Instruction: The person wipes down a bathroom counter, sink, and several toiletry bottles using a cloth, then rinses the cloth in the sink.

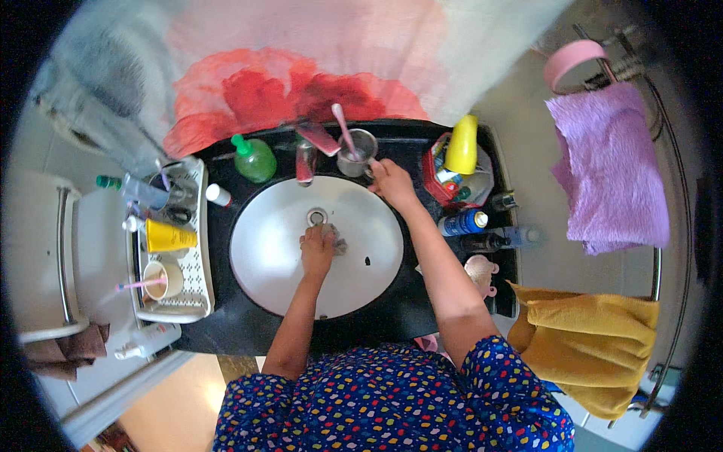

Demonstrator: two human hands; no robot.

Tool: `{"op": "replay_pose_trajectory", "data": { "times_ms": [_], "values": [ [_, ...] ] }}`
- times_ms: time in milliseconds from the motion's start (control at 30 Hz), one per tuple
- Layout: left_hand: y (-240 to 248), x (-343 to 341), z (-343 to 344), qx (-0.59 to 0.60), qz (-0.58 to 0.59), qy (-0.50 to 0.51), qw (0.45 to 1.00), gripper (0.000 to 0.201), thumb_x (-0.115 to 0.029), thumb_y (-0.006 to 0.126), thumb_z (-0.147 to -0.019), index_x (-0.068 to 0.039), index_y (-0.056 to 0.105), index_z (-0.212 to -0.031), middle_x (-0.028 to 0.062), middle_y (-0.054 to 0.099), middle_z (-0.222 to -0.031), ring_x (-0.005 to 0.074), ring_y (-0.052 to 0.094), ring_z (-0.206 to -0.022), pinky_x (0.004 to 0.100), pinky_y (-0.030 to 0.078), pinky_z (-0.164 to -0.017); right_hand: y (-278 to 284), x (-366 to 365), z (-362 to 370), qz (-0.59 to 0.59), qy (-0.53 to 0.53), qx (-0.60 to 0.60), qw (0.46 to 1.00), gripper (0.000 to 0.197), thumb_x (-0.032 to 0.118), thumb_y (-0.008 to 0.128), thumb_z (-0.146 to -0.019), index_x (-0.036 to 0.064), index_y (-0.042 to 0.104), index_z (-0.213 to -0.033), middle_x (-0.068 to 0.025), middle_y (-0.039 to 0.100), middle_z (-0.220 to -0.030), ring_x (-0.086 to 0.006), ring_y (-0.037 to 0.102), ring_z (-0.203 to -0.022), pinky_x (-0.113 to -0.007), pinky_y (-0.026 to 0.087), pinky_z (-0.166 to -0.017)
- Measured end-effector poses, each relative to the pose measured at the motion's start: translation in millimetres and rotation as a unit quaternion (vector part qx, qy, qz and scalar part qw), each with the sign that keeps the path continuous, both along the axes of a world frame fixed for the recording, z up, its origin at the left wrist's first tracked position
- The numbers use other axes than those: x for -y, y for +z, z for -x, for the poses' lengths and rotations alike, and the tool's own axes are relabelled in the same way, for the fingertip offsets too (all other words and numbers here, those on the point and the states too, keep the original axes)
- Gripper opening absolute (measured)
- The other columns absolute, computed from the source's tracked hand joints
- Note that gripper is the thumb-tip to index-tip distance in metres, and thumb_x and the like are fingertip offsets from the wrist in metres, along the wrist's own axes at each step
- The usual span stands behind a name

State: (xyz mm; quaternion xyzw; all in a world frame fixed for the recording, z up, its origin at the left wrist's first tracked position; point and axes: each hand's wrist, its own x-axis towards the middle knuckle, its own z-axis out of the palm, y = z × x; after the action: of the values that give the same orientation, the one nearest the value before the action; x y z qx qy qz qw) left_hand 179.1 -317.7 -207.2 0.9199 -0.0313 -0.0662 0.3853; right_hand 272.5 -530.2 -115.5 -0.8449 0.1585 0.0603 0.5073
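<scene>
My left hand (317, 248) is down in the white oval sink (263, 264), just below the drain (317, 217). Its fingers are closed on a crumpled grey cloth (338, 242), partly hidden by the hand, whose exact kind I cannot make out. Behind the sink, my right hand (392, 184) reaches to the handle of a metal mug (364, 142), its fingers closed around it. A pink toothbrush (343, 126) leans upright in that mug. The faucet (305, 162) stands left of the mug. A small dark spot (367, 261) lies on the basin's right side.
On the left, a white perforated tray (197, 297) holds a yellow tube (171, 236) and a cup (163, 280). A green pump bottle (254, 159) stands behind the sink. At the right are a red basket (432, 175), a blue can (462, 223) and towels (610, 166) on a rail.
</scene>
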Motion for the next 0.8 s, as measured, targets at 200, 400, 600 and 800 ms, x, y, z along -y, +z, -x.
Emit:
{"op": "replay_pose_trajectory", "data": {
  "times_ms": [200, 400, 600, 800],
  "values": [
    [-7.8, 24.1, -46.3, 0.122, 0.094, -0.005, 0.988, 0.035, -0.021, 0.055, -0.089, 0.002, 0.051, -0.115, 0.0222, 0.051, -0.106, 0.0407, 0.048, -0.097, 0.0485, 0.037, -0.086, -3.9, 2.6, -14.7, 0.069, -0.042, 0.013, 0.997, 0.048, 0.041, 0.048, -0.093, 0.0012, 0.045, -0.12, -0.0164, 0.063, -0.076, -0.0301, 0.066, -0.07, -0.038, 0.05, -0.064],
    [-83.5, 39.6, -59.5, 0.087, -0.09, -0.005, 0.992, 0.047, -0.02, 0.06, -0.085, -0.003, 0.045, -0.127, 0.0183, 0.043, -0.132, 0.0391, 0.043, -0.115, 0.0467, 0.034, -0.099, 32.7, -16.4, 83.2, -0.003, 0.031, 0.085, 0.996, 0.063, 0.023, 0.059, -0.087, 0.0051, 0.026, -0.138, -0.0161, 0.064, -0.087, -0.031, 0.065, -0.073, -0.039, 0.051, -0.067],
    [-73.4, 67.6, 16.2, 0.08, -0.204, -0.253, 0.942, 0.048, -0.007, 0.059, -0.076, -0.015, 0.052, -0.122, 0.0049, 0.047, -0.129, 0.0332, 0.044, -0.117, 0.0447, 0.04, -0.094, 32.1, -2.1, 227.6, -0.029, 0.076, 0.021, 0.996, 0.048, 0.007, 0.06, -0.085, 0.0066, 0.044, -0.13, -0.0116, 0.064, -0.093, -0.0191, 0.065, -0.072, -0.029, 0.052, -0.065],
    [-42.9, 37.3, 34.9, -0.027, -0.114, -0.379, 0.918, 0.033, -0.005, 0.063, -0.07, -0.012, 0.059, -0.102, 0.0084, 0.055, -0.113, 0.0344, 0.048, -0.108, 0.0436, 0.042, -0.092, 35.0, 22.1, 275.9, -0.001, 0.015, 0.071, 0.997, 0.027, 0.002, 0.057, -0.087, 0.0018, 0.059, -0.114, -0.0102, 0.064, -0.089, -0.0131, 0.064, -0.069, -0.025, 0.051, -0.063]
  ]
}}
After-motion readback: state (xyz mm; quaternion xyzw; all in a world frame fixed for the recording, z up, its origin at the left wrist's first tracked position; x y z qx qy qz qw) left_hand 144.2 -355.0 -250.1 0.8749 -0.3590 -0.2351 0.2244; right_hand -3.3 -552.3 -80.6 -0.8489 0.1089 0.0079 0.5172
